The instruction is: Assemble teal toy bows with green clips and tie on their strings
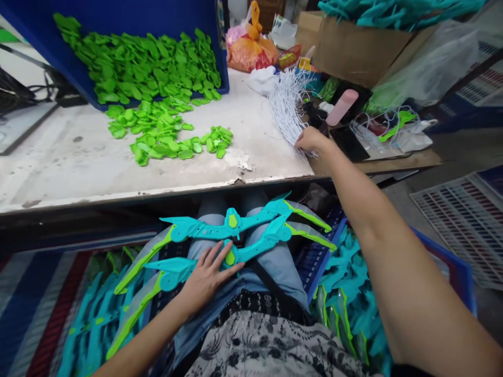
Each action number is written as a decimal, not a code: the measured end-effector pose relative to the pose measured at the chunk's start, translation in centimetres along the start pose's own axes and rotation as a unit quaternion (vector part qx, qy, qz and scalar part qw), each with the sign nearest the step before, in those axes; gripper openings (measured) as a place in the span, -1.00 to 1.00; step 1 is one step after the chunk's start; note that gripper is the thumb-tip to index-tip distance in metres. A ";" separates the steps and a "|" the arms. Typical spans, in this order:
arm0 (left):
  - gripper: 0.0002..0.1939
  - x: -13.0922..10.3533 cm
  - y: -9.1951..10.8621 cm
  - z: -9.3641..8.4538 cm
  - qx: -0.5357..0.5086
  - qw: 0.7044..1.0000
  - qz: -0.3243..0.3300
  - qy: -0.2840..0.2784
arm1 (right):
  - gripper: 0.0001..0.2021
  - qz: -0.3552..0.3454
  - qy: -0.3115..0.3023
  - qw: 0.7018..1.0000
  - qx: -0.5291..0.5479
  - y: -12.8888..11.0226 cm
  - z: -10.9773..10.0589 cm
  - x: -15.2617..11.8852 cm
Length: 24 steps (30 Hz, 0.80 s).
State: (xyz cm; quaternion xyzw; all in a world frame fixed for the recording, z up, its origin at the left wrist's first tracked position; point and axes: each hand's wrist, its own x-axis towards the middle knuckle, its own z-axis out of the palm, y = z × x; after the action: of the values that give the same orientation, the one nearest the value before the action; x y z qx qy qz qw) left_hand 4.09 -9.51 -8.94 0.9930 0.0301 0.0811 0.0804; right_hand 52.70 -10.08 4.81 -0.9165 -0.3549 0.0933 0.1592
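Observation:
Two teal and green toy bows lie across my lap. My left hand [210,272] rests flat with spread fingers on the nearer bow [259,252], beside its green centre piece. Just beyond it, and apart from my hand, is the farther bow [255,221]. My right arm reaches to the table's right side, where my right hand [312,140] pinches the near end of a bundle of white strings [285,102]. How many strings the fingers hold is hidden.
Small green plastic pieces [157,68] fill a tipped blue bin [31,23] and spill onto the white table [70,162]. Right of the strings are a pink bottle [341,107] and a cardboard box [349,47]. Crates of teal parts [348,262] and bows [94,314] flank my legs.

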 end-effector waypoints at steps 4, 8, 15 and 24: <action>-0.49 0.7 -0.9 -0.8 0.007 1.000 0.020 0.000 | -0.84 0.030 -0.109 0.993 0.028 1.7 -1.5 -1.2; -0.50 1.6 -0.6 -1.4 0.009 0.999 0.027 -0.016 | -0.80 0.032 -0.182 0.981 0.053 2.8 -2.3 -2.4; -0.45 2.5 0.5 -4.3 -0.001 0.998 0.018 -0.065 | -0.76 0.013 -0.247 0.956 0.159 6.5 -2.8 -9.0; -0.67 9.5 7.5 -4.2 -0.308 0.946 0.050 -0.089 | -0.61 0.229 -0.218 0.844 0.434 16.1 3.1 -31.7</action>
State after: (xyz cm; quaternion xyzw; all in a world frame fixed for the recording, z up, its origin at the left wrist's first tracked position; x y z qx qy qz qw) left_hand 13.11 -15.59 -2.14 0.9233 -0.0532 0.0016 0.3803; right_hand 38.69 -42.15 -1.98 -0.7652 -0.0843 0.4686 0.4334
